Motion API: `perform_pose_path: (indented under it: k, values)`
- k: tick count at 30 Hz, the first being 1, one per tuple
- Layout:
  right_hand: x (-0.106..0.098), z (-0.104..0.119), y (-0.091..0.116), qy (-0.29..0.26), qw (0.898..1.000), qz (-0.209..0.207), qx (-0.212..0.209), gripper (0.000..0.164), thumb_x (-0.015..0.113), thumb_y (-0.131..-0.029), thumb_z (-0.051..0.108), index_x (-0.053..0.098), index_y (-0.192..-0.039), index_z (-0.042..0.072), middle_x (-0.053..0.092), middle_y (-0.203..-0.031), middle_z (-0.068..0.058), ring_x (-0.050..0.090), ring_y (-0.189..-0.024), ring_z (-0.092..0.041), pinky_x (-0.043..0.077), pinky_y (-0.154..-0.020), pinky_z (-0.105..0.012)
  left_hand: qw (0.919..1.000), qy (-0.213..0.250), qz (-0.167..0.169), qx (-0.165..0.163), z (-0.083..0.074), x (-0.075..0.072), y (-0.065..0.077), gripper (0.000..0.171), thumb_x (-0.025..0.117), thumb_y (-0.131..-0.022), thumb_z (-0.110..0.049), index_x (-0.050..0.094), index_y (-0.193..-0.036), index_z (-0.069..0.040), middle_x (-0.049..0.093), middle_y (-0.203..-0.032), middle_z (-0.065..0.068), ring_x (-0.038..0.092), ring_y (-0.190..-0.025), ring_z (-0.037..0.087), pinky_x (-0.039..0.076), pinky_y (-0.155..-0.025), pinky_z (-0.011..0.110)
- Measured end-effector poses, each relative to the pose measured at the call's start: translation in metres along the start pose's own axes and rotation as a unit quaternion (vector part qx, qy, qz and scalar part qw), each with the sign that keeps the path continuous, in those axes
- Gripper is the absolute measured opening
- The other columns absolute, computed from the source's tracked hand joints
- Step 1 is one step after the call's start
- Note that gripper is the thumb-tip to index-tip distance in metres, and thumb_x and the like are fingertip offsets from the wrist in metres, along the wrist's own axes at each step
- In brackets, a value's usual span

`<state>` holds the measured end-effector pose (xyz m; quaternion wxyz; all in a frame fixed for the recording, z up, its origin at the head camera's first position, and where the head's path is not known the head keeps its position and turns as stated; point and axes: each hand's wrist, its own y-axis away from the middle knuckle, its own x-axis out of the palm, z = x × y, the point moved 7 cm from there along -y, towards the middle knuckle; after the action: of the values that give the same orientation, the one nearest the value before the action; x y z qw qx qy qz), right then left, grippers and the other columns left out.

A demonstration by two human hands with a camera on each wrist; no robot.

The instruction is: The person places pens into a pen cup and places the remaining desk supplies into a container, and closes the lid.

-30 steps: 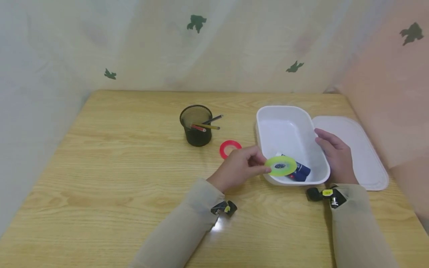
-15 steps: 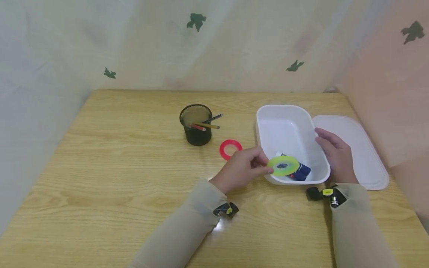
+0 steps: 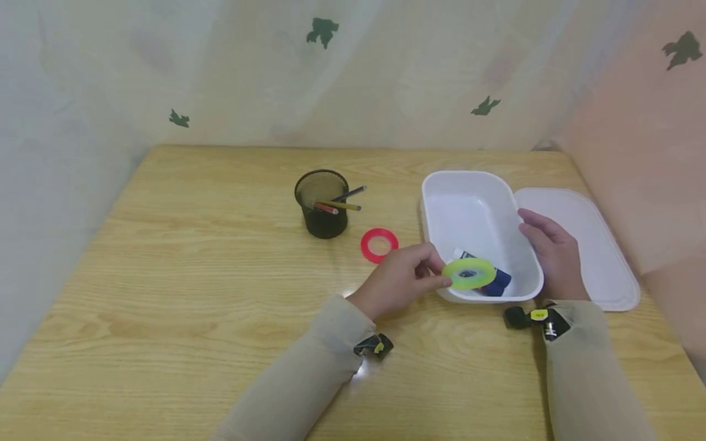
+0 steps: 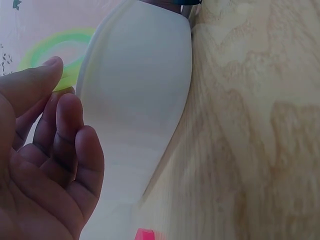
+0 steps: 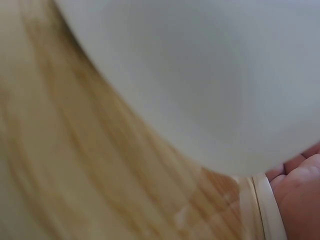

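My left hand point(image 3: 405, 275) pinches a yellow-green tape roll point(image 3: 481, 264) by its left edge, between thumb and fingers. The roll is held over the near left corner of a white plastic container point(image 3: 469, 298), partly covering dark blue and white tubes point(image 3: 503, 277) inside. In the left wrist view, the thumb and a fingertip meet at the edge of the tape roll point(image 4: 75, 37) beside the container's outer wall point(image 4: 135, 75). My right hand point(image 3: 557, 257) holds the container's right rim, its thumb and forefinger tips at the edge; in the right wrist view the wall hides most of its fingers.
A red tape roll point(image 3: 366, 248) lies flat left of the container. Behind it stands a black mesh pen holder point(image 3: 325, 228) with pencils leaning out to the right. The white lid point(image 3: 598, 257) lies on the wooden table point(image 3: 193, 275), right of the container and near the side wall.
My left hand has shifted slightly right with the yellow-green tape roll, bringing it further over the container. The right hand has stayed at the rim.
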<state>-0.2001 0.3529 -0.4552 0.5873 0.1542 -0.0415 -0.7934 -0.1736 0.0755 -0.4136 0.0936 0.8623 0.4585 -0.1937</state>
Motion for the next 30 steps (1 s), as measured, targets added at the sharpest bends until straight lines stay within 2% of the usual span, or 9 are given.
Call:
perform_pose_path:
  k: [5, 17, 30]
  values:
    - [0.0007, 0.0008, -0.0005, 0.001, 1.000, -0.008, -0.002, 0.053, 0.065, -0.096, 0.047, 0.055, -0.145, 0.030, 0.044, -0.155, 0.008, 0.039, -0.142, -0.014, 0.045, -0.098, -0.015, 1.0000, -0.004, 0.006, 0.000, 0.0005, 0.0018, -0.0001, 0.011, 0.077, -0.091, -0.022, 0.067, -0.097, -0.020, 0.065, -0.089, -0.014, 0.056, -0.078, 0.008, 0.049, -0.067, 0.018]
    - [0.0038, 0.0019, 0.0008, -0.010, 1.000, 0.001, 0.001, 0.054, 0.065, -0.096, 0.047, 0.055, -0.145, 0.029, 0.043, -0.156, 0.009, 0.039, -0.143, -0.016, 0.048, -0.093, -0.014, 0.9996, -0.022, 0.010, 0.011, 0.0000, 0.0048, 0.0007, 0.010, 0.075, -0.092, -0.022, 0.069, -0.100, -0.020, 0.064, -0.087, -0.014, 0.056, -0.077, 0.007, 0.049, -0.067, 0.018]
    - [0.0035, 0.0009, -0.0006, -0.001, 1.000, 0.004, 0.002, 0.054, 0.064, -0.096, 0.048, 0.054, -0.146, 0.029, 0.042, -0.156, 0.009, 0.038, -0.143, -0.016, 0.048, -0.093, -0.014, 0.9992, -0.034, 0.013, 0.017, -0.0006, 0.0063, -0.0001, 0.013, 0.071, -0.095, -0.025, 0.070, -0.106, -0.019, 0.064, -0.094, -0.015, 0.056, -0.079, 0.006, 0.051, -0.070, 0.018]
